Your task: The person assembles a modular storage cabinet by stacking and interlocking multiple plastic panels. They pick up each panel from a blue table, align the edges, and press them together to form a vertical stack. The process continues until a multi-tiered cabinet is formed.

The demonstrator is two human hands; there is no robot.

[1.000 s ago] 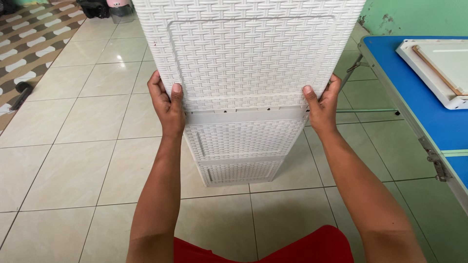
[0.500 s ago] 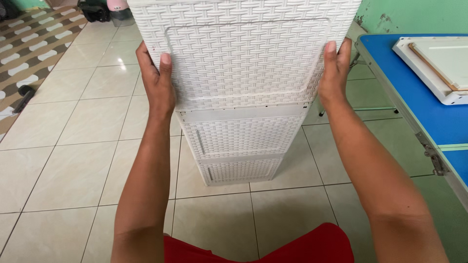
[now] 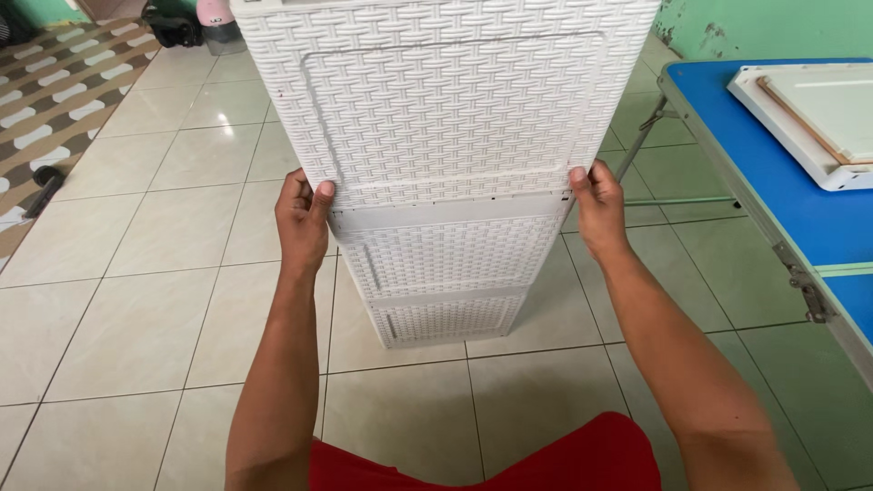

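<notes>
A big white woven plastic panel [image 3: 446, 100] is held up in the air, right in front of the person. Under it stands a white woven drawer unit [image 3: 446, 282] on the pale floor tiles [image 3: 145, 309]. The left hand [image 3: 303, 218] pinches the panel's lower left corner, thumb on the front. The right hand [image 3: 598, 207] pinches the lower right corner the same way. A blue table [image 3: 791, 209] stands off to the right, with a flat white tray [image 3: 818, 118] lying on it.

Both hands [image 3: 303, 218] [image 3: 597, 207] grip the white woven-pattern panel [image 3: 446, 100] above stacked drawers [image 3: 444, 273].
</notes>
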